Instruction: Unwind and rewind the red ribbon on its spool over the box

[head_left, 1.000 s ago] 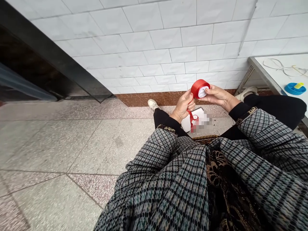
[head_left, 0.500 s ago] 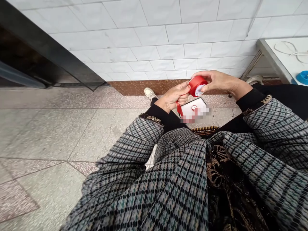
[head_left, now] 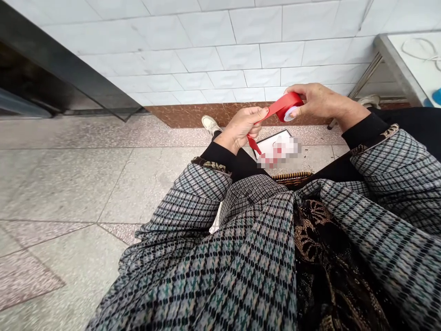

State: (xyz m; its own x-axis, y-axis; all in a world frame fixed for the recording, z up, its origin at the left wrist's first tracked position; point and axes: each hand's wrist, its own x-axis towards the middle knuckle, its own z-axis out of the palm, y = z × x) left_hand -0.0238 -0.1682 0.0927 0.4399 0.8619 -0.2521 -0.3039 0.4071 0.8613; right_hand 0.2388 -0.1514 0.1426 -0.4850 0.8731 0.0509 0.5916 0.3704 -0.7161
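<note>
Stretching between 2 bare hands, a short flat strip of red ribbon runs from a ribbon roll with a white label on its side. The right hand grasps the roll, fingers over the top and thumb by the label. The left hand pinches the strip under its thumb, the other fingers curled in. From beneath that fist a loose ribbon tail hangs down over the near left edge of a shallow white box with a dark rim, lying on the stone-chip floor. A pixelated patch hides much of the box's inside, so its contents cannot be told.

The roll is held up in front of the brown skirting of a white tiled wall. A pale shoe rests near the skirting, beyond the left hand. On the right, a metal-edged table bears a white cable and a blue object, cut off at the picture's edge.
</note>
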